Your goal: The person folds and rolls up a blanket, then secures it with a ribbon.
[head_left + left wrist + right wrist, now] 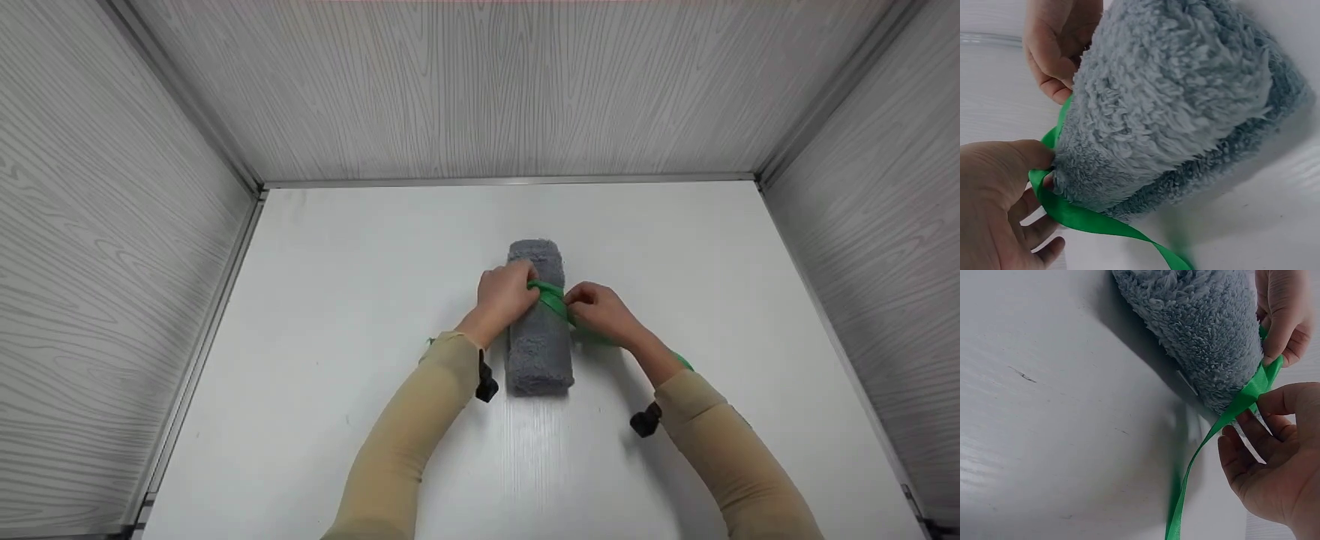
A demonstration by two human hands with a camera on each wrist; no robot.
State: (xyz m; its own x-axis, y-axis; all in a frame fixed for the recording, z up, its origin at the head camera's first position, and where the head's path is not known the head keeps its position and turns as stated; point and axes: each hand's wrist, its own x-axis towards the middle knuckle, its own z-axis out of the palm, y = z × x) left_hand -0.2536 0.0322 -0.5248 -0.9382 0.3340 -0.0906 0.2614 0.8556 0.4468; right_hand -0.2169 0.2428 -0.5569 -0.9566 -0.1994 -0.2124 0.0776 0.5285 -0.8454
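Observation:
A rolled grey fluffy towel (538, 356) lies lengthwise on the white table, with a green ribbon (553, 298) across its upper half. On the towel's left side my left hand (504, 294) pinches the ribbon between thumb and fingers, and a length trails down from it in the left wrist view. From the right, my right hand (606, 313) pinches the ribbon (1253, 389) close against the towel. A twisted tail of it hangs below that hand in the right wrist view. The towel's underside is hidden.
The white table (360, 270) is enclosed by grey wood-grain panels (480, 90) at the back and both sides. Metal strips run along its edges. Small black devices (645, 421) sit at both wrists, and part of the ribbon shows behind the right forearm.

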